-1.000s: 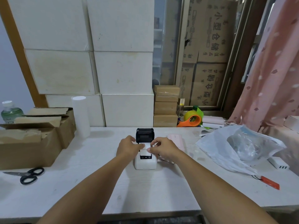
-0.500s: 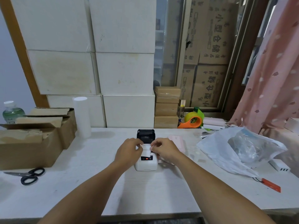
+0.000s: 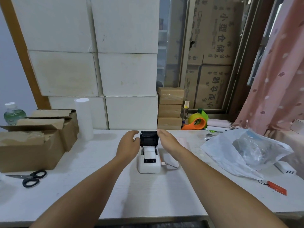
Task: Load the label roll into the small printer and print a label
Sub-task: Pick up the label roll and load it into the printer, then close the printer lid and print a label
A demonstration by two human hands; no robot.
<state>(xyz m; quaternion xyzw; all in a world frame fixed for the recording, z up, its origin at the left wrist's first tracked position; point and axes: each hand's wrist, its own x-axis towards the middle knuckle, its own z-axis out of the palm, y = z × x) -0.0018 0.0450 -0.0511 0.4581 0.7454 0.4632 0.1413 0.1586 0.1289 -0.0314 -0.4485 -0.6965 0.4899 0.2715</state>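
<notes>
Printer [image 3: 149, 163] sits mid-table [image 3: 148, 195] with its black lid [image 3: 149, 138] flipped up, and the white label roll [image 3: 150, 152] is sitting in the open bay. Left hand [image 3: 128, 145] is at 9 o'clock of the lid, fingers loosely spread, holding nothing. Right hand [image 3: 168, 140] is at 3 o'clock, flat and open, fingers together, also holding nothing. A cable [image 3: 171, 165] runs out of the printer at 3 o'clock. Scissors [image 3: 31, 178] lie way off at 9 o'clock, and a plastic bag [image 3: 243, 150] is off at 3.
</notes>
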